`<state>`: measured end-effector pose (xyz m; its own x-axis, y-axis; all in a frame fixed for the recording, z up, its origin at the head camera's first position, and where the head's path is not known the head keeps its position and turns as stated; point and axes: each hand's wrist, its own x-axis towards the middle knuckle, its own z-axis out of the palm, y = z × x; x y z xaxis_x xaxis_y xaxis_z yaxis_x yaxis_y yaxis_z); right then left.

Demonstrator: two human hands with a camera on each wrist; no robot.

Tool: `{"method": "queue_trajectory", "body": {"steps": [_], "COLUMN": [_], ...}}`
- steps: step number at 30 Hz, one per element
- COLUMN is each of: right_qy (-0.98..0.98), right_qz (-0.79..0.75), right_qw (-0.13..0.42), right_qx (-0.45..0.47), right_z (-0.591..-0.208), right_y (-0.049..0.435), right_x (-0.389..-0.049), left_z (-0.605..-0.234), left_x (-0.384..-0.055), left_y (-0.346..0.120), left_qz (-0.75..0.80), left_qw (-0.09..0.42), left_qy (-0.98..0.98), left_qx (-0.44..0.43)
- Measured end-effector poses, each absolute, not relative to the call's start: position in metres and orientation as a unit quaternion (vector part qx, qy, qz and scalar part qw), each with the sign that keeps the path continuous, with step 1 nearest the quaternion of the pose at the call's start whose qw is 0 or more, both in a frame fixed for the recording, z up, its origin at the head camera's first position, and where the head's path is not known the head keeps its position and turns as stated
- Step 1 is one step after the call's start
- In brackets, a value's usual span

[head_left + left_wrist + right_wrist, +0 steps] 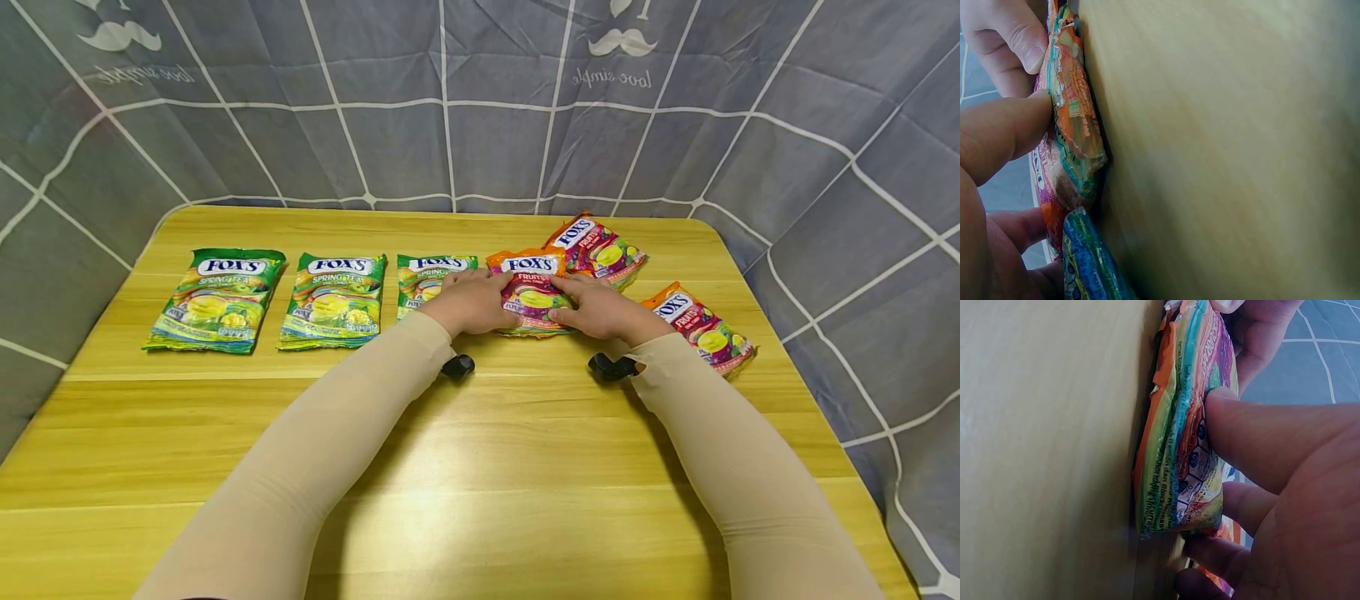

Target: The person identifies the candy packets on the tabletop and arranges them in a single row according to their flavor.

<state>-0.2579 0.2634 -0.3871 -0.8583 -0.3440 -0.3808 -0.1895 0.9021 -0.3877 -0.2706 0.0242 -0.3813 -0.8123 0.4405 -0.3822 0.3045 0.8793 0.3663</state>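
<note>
A purple and orange Fox's Fruits candy bag [534,293] lies face up on the table between my two hands. My left hand [477,302] holds its left side, with the thumb on the front and fingers at the edge. On its right side, my right hand [602,308] holds it the same way; the right wrist view shows the thumb [1241,428] pressing the wrapper. Partly under the left fingers is a green Spring Tea candy bag [420,287]. Behind the right hand, another Fruits bag [600,250] lies tilted, its corner against the held one.
Two more green Spring Tea bags, one at far left [213,302] and one beside it [333,302], lie in the same row. A third Fruits bag [708,333] sits slanted near the right forearm. A grey grid-patterned curtain [495,158] surrounds the wooden table [480,467].
</note>
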Motion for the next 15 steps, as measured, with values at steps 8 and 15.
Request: {"method": "queue_trajectory", "body": {"steps": [8,15], "right_qy": [0.949,0.950], "right_qz": [-0.174,-0.175], "right_qw": [0.224,0.223], "right_qx": [-0.136,-0.134], "right_z": [-0.3861,-0.3875], "right_y": [0.2635,0.2647], "right_x": [-0.2572,-0.2581], "left_z": [-0.3798,-0.3787], "left_x": [-0.2708,-0.2709], "left_y": [0.0240,0.0256], "left_qz": [0.149,0.145], "left_qw": [0.237,0.241], "left_qy": [0.940,0.940], "left_qx": [0.197,0.193]}}
